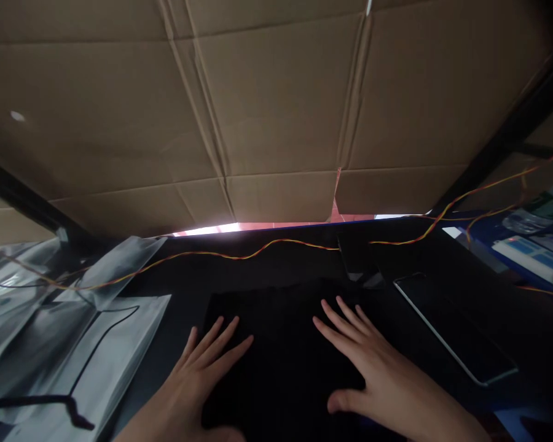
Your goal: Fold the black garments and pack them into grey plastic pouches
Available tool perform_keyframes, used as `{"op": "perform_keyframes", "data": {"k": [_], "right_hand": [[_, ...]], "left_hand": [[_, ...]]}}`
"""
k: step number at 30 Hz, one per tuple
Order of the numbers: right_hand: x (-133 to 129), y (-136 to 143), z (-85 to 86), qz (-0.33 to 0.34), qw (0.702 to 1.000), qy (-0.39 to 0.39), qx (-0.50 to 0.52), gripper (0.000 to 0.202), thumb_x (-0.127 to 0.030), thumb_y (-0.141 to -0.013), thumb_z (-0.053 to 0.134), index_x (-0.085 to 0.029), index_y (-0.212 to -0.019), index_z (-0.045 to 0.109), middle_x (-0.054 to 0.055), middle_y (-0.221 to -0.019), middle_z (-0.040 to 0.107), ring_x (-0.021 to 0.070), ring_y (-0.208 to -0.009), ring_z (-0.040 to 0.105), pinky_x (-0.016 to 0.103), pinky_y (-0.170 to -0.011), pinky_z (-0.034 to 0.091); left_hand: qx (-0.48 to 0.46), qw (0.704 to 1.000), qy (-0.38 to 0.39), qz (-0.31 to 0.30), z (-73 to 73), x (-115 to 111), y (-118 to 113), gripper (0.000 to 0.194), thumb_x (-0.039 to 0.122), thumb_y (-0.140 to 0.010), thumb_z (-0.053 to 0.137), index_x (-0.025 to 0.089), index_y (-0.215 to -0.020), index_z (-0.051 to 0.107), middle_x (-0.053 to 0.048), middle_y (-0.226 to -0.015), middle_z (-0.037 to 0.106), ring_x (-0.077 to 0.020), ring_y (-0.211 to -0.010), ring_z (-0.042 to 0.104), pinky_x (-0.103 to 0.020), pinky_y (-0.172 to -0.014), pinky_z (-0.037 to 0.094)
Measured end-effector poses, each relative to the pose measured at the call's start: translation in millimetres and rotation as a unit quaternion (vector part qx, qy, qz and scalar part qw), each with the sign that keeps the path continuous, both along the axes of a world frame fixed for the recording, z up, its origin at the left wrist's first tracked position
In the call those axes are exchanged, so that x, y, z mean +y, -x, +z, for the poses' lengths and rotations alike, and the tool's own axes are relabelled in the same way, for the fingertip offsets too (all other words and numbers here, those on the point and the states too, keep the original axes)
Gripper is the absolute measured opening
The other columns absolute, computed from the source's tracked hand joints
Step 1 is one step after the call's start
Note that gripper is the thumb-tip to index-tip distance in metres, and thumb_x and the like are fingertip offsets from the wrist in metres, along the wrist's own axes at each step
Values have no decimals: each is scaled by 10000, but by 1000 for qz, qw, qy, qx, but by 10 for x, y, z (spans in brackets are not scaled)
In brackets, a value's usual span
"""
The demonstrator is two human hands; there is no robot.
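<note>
A black cloth-like piece (281, 344) lies flat on the dark tabletop (239, 270), its far edge slightly ragged. My left hand (200, 374) rests on its left side with the fingers spread. On the right side, my right hand (359, 356) lies with fingers apart and the thumb pointing left. Neither hand holds anything. A phone with a dark screen (451, 325) lies to the right of my right hand.
Clear plastic bags (115, 337) and a black cord (27, 402) are at the left. A red-yellow twisted wire (258, 248) crosses the back, past a small black object (357, 255). Cardboard (281, 110) stands behind. A bottle (539, 209) is far right.
</note>
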State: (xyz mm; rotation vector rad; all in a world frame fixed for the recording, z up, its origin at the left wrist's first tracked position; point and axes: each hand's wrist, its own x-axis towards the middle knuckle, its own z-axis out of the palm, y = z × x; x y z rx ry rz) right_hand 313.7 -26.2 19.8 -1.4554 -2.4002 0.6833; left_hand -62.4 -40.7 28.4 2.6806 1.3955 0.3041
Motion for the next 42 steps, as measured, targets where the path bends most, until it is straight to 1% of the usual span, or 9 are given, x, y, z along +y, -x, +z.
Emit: {"op": "perform_keyframes", "data": {"k": [3,7,12,25,29,32,35,38,42], "right_hand": [[33,126,83,-46,995,-85,17,607,-461,-1142,576,-409,-1718,392,28,-1820,290,367,-1674,274,677,-1257,429],[108,445,77,-72,980,-184,8,617,-406,-1157,530,-330,-1745,359,46,-1850,183,398,-1705,122,725,-1283,372],[273,521,-104,-64,991,-105,-54,667,-518,-1146,525,-259,-1741,372,76,-1828,206,421,-1697,139,757,-1311,265],[458,437,-161,-60,992,-90,-71,678,-536,-1142,496,-288,-1753,341,48,-1841,175,395,-1709,105,707,-1348,226],[501,414,-12,-48,991,-106,-71,591,-468,-1156,475,-261,-1709,453,65,-1809,335,411,-1660,334,684,-1269,415],[683,375,151,-87,977,-184,-67,494,-286,-1139,481,-218,-1616,591,87,-1759,458,389,-1414,592,621,-1084,571],[944,309,221,-114,966,-220,-74,353,-198,-1021,673,-174,-1358,775,155,-1662,574,422,-1236,627,635,-945,580],[1071,232,254,-95,969,-219,-63,115,-132,-914,787,-219,-987,806,109,-1393,767,396,-1178,643,576,-914,567],[855,133,334,-96,962,-254,-25,229,-28,-932,669,-243,-1000,710,45,-1135,783,284,-1061,658,458,-894,537]], "left_hand": [[-28,998,-49,16,27,100,-200,836,529,-1016,733,415,-1736,323,-130,-1738,470,-425,-1559,500,-761,-1192,430],[-10,996,-85,39,-197,260,-400,752,482,-1123,543,331,-1777,204,-122,-1784,405,-369,-1634,409,-663,-1220,486],[20,988,-139,64,-500,439,-344,755,534,-1152,421,287,-1794,111,-136,-1794,386,-378,-1665,351,-663,-1238,471],[43,989,-130,65,-516,616,-318,709,569,-1165,342,327,-1793,117,-97,-1811,347,-369,-1661,359,-652,-1248,470],[52,990,-118,57,-384,649,-311,663,566,-1153,381,282,-1750,328,-112,-1765,440,-365,-1609,464,-596,-1192,539],[58,990,-109,72,-190,805,-274,538,464,-1150,406,289,-1642,539,-118,-1739,489,-361,-1512,595,-528,-1063,619],[71,985,-113,111,-9,1054,-193,506,270,-1090,435,286,-1552,642,-138,-1618,635,-387,-1302,733,-529,-888,631],[78,981,-124,128,133,1201,-96,436,190,-968,533,285,-1304,794,-104,-1249,840,-385,-1065,784,-485,-759,572],[50,972,-182,141,272,952,-19,282,257,-1034,533,292,-1121,800,-56,-1107,836,-349,-949,740,-463,-744,471]]}}
